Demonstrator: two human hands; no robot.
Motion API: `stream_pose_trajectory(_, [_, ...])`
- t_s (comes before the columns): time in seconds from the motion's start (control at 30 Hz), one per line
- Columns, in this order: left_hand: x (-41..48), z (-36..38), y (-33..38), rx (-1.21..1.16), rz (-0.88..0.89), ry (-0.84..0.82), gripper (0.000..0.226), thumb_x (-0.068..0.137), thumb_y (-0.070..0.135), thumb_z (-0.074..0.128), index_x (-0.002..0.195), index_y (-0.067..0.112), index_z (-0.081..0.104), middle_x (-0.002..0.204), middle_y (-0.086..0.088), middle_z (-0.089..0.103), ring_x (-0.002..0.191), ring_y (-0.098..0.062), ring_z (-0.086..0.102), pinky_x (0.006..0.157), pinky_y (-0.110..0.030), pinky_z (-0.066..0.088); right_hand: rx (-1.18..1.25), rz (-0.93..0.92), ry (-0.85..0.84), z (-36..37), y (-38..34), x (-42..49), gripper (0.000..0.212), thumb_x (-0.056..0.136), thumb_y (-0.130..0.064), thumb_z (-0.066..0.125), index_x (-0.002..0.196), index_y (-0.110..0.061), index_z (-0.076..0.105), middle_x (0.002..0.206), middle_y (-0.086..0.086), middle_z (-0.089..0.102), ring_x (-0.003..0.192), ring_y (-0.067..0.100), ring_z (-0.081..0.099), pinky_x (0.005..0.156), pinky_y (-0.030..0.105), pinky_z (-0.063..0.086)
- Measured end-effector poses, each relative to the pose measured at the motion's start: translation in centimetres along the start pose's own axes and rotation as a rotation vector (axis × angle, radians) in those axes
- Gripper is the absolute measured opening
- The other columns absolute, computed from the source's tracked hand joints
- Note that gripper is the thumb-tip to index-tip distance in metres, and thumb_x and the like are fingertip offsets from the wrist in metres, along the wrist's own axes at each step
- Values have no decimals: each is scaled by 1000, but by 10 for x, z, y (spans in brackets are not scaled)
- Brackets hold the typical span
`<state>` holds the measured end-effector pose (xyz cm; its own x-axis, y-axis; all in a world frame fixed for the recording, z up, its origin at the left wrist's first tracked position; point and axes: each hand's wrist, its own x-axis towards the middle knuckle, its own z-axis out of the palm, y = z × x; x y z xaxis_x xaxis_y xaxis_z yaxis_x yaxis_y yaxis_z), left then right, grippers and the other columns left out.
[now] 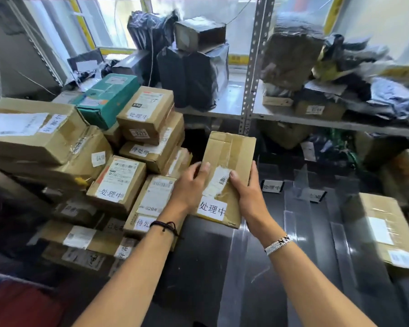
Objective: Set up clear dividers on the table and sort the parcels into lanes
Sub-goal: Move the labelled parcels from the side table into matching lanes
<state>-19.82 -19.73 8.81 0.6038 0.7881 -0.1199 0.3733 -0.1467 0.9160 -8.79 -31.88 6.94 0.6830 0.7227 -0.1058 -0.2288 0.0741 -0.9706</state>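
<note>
A flat cardboard parcel is held in both hands, tilted with its far end raised, above the near-left part of a dark table; whether its near edge touches the tabletop cannot be told. The parcel's left edge is gripped by the left hand, with the thumb laid on the top face and the fingers curled round the side. Its right edge is gripped by the right hand, the thumb pressed on top beside a torn barcode sticker and the fingers wrapped underneath. A white label printed 处理中 is stuck at the parcel's near end, between the two wrists. A dark cord is worn on the left wrist and a beaded bracelet on the right. Just to the left of the held parcel a pile of cardboard parcels is stacked, several marked with similar white labels, and a green box is seen on top towards the pile's back. To the right of the held parcel, clear dividers are set on the table as pale transparent strips, with small lane labels placed at their far ends. Further right, another brown parcel lies on the table, well apart from the held one. Behind and above the held parcel, a metal shelf is loaded with black bags and wrapped packages.
</note>
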Motion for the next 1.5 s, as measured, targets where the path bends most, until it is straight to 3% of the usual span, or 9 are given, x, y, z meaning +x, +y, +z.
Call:
stream_pose_trajectory(0.07, [-4, 31, 10, -22, -68, -97, 63, 97, 73, 42, 118, 23, 74, 108, 3, 78, 105, -21, 72, 89, -36, 57, -19, -23, 39, -31, -10, -5, 66, 104, -27, 63, 160, -24, 28, 139, 4, 66, 117, 22, 72, 96, 45, 61])
stream_pose_trajectory(0.23, [-18, 110, 38, -142, -60, -221, 57, 102, 66, 44, 111, 17, 72, 97, -6, 81, 85, -26, 78, 72, -37, 61, -6, -46, 144, -108, -26, -25, 52, 106, -22, 62, 152, -28, 39, 127, 5, 73, 107, 25, 75, 81, 35, 63])
stream_pose_trajectory(0.5, [-43, 199, 60, -101, -3, -318, 61, 105, 65, 36, 108, 14, 69, 98, -10, 78, 90, -34, 76, 83, -55, 60, -58, -57, 258, -193, -40, -55, 45, 105, -19, 60, 147, -27, 45, 118, 2, 76, 101, 21, 77, 75, 28, 62])
stream_pose_trajectory(0.7, [-43, 216, 61, -42, 5, -338, 63, 106, 66, 32, 108, 15, 69, 94, -9, 79, 85, -31, 77, 79, -52, 61, -68, -31, 298, -207, -35, -55, 41, 104, -24, 63, 143, -29, 48, 116, -1, 77, 102, 21, 77, 77, 30, 63])
stream_pose_trajectory(0.83, [-31, 212, 47, 69, -23, -344, 61, 105, 66, 30, 115, 19, 67, 98, -2, 77, 88, -21, 75, 72, -37, 58, -108, -12, 367, -204, -22, -38, 28, 104, -23, 63, 129, -33, 61, 114, -4, 78, 102, 18, 77, 90, 46, 63])
stream_pose_trajectory(1.07, [2, 194, 8, 242, -19, -203, 58, 109, 53, 30, 154, 19, 46, 156, -8, 47, 143, -25, 44, 120, -47, 35, -220, 103, 407, -185, 20, 5, 33, 103, -31, 58, 135, -37, 57, 118, -7, 76, 105, 21, 75, 94, 52, 60])
stream_pose_trajectory(1.27, [15, 195, -24, 189, -160, -306, 44, 110, 47, 30, 128, 20, 59, 121, -6, 70, 107, -22, 66, 96, -44, 55, -360, 255, 483, -181, 58, 40, 23, 105, -31, 58, 127, -36, 59, 111, -7, 76, 93, 16, 75, 77, 40, 64])
stream_pose_trajectory(1.4, [21, 195, -41, 214, -132, -349, 33, 111, 28, 30, 121, 21, 61, 114, -5, 70, 101, -23, 64, 80, -36, 50, -406, 317, 493, -180, 80, 50, 25, 104, -27, 60, 129, -31, 60, 113, -6, 74, 94, 15, 73, 69, 30, 58])
stream_pose_trajectory(1.5, [20, 197, -51, 214, -161, -393, 38, 112, 24, 29, 135, 25, 59, 119, -2, 70, 105, -23, 66, 89, -39, 55, -475, 337, 484, -180, 97, 55, 28, 104, -23, 59, 130, -34, 56, 110, -9, 71, 87, 8, 69, 64, 23, 54])
